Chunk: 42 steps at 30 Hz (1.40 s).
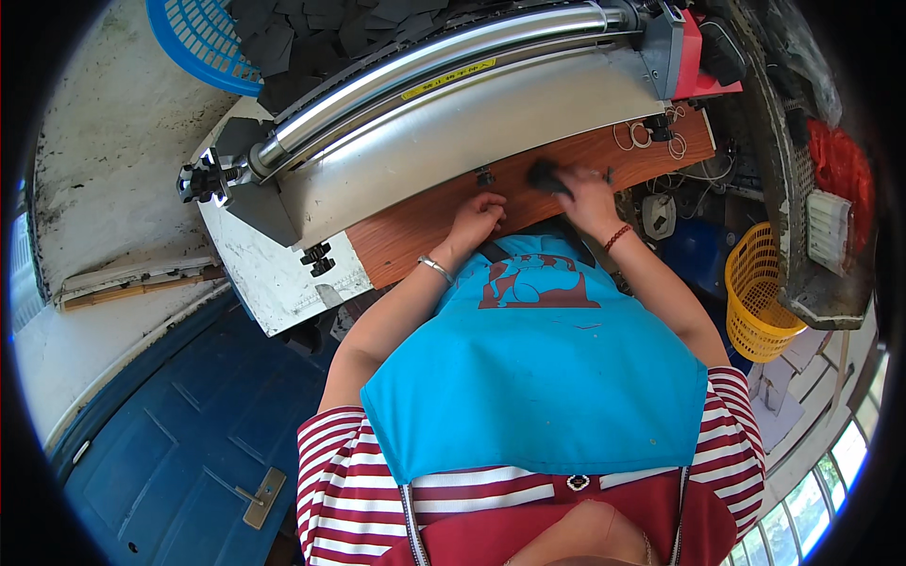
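My right hand is over the reddish-brown wooden board, its fingers closed on a small dark piece. Motion smears that piece, so its exact kind does not show. Closer to the board's near edge is my left hand, its fingers curled in and nothing visible in them. Just beyond both hands runs the sloping metal plate of a roller machine. A small black knob sits on the board between the hands, at the plate's edge.
A shiny metal roller spans the machine, with many dark flat pieces behind it. A blue basket stands far left, a yellow basket at right. Thin cords lie on the board's right end. A blue door is at left.
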Each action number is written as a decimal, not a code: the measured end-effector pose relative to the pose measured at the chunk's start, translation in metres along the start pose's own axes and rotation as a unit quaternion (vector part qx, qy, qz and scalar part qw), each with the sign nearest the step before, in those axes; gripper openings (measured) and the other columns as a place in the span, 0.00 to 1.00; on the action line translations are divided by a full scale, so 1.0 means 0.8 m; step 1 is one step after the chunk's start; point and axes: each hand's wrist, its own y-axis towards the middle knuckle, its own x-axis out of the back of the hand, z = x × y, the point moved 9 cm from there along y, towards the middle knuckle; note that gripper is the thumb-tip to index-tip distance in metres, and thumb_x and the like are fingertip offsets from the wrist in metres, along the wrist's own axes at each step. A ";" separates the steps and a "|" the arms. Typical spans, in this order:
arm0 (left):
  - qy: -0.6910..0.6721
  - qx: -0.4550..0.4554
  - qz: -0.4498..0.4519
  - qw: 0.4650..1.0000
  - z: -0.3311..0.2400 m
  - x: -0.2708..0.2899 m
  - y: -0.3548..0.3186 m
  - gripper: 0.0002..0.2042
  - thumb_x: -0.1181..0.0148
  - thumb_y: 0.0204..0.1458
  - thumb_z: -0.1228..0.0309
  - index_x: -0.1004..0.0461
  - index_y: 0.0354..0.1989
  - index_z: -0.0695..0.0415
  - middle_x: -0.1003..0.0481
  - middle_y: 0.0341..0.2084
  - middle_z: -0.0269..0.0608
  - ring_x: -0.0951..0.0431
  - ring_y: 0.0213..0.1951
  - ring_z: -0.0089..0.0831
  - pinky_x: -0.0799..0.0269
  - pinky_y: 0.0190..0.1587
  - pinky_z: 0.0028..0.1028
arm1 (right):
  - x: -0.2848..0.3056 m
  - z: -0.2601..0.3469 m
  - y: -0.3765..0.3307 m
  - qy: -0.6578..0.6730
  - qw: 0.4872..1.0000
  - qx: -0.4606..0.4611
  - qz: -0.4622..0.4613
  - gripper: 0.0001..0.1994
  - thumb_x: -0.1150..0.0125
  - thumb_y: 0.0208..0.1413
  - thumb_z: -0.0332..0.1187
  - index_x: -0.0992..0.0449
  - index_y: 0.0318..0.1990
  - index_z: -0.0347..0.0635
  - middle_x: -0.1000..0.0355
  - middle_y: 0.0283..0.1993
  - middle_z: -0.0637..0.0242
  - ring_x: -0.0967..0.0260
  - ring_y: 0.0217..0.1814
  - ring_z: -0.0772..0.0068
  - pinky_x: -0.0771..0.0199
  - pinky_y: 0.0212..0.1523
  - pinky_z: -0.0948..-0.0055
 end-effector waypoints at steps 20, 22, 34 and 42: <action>-0.156 -0.005 0.128 0.979 -0.099 -0.101 -0.018 0.18 0.38 0.51 0.68 0.34 0.49 0.55 0.28 0.34 0.36 0.28 0.31 0.23 0.30 0.31 0.22 | 0.010 -0.004 -0.045 0.593 0.775 -0.169 0.138 0.20 0.52 0.63 0.41 0.32 0.57 0.38 0.28 0.40 0.72 0.34 0.39 0.84 0.33 0.37 0.83; -0.139 -0.010 0.121 0.983 -0.098 -0.105 -0.018 0.17 0.37 0.51 0.69 0.34 0.48 0.55 0.28 0.34 0.35 0.28 0.31 0.22 0.30 0.31 0.22 | 0.013 -0.024 -0.060 0.616 0.749 -0.202 0.140 0.18 0.50 0.61 0.39 0.29 0.55 0.40 0.27 0.42 0.68 0.30 0.39 0.74 0.30 0.39 0.75; 0.025 -0.251 0.027 0.967 -0.121 -0.114 -0.010 0.16 0.36 0.41 0.74 0.30 0.39 0.60 0.29 0.29 0.35 0.29 0.31 0.25 0.31 0.35 0.24 | 0.093 -0.046 -0.044 0.255 0.963 -0.071 -0.045 0.14 0.47 0.55 0.30 0.26 0.49 0.38 0.33 0.54 0.53 0.35 0.55 0.49 0.35 0.56 0.60; 0.052 -0.228 -0.027 0.972 -0.118 -0.094 -0.008 0.16 0.37 0.39 0.74 0.30 0.38 0.61 0.27 0.30 0.40 0.27 0.33 0.28 0.29 0.40 0.27 | 0.010 -0.078 -0.080 -0.022 0.996 0.015 0.090 0.13 0.49 0.51 0.26 0.23 0.42 0.39 0.29 0.48 0.54 0.32 0.51 0.50 0.32 0.51 0.58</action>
